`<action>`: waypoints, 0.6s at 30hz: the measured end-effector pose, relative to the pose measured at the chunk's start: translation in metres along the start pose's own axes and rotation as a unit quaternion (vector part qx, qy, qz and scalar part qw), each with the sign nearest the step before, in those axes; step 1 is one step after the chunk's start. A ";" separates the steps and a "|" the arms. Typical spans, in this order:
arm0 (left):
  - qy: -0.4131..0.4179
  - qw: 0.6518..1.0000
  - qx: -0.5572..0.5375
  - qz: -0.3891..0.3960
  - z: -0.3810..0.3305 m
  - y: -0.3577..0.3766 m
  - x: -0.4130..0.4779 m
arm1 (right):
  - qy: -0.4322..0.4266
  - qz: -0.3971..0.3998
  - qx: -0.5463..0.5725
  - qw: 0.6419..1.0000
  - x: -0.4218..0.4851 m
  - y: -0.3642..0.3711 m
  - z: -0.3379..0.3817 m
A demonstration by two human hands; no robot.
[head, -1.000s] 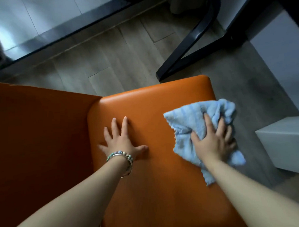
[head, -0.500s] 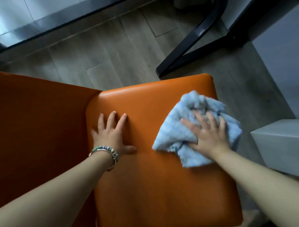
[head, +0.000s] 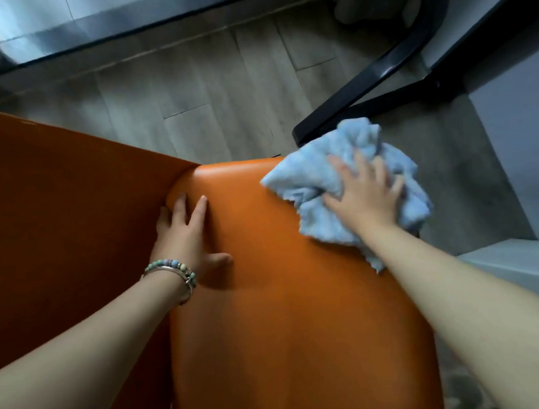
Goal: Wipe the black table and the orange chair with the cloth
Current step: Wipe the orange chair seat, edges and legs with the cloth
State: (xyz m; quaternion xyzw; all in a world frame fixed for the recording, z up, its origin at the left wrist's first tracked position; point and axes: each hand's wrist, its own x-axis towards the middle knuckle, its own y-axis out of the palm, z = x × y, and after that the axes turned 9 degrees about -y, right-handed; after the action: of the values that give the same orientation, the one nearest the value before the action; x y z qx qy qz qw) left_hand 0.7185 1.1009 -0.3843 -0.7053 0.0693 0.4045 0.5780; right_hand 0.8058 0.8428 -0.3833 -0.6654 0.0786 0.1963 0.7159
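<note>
Right hand (head: 366, 197) presses 1 cloth (head: 308, 175); left hand (head: 183, 236) rests on 1 chair (head: 285, 312).

Grey wood-look floor planks (head: 195, 84) run to a dark strip (head: 137, 27), with a pale grey block (head: 511, 265) at right.

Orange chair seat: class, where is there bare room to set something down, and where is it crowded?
Free: the middle strip of the seat between the left hand and the cloth, and the wide near part behind both hands. Crowded: the far right corner, under the cloth and right hand.
</note>
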 end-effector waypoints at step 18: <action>0.010 0.999 -0.027 -0.015 0.006 0.006 -0.002 | -0.041 0.009 -0.023 0.999 0.067 -0.005 0.091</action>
State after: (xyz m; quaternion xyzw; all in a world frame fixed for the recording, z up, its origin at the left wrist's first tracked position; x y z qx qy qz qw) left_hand 0.7107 1.1038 -0.3873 -0.7255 0.0534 0.3903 0.5643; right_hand 0.8551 0.9444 -0.3942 -0.6726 0.0505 0.2315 0.7011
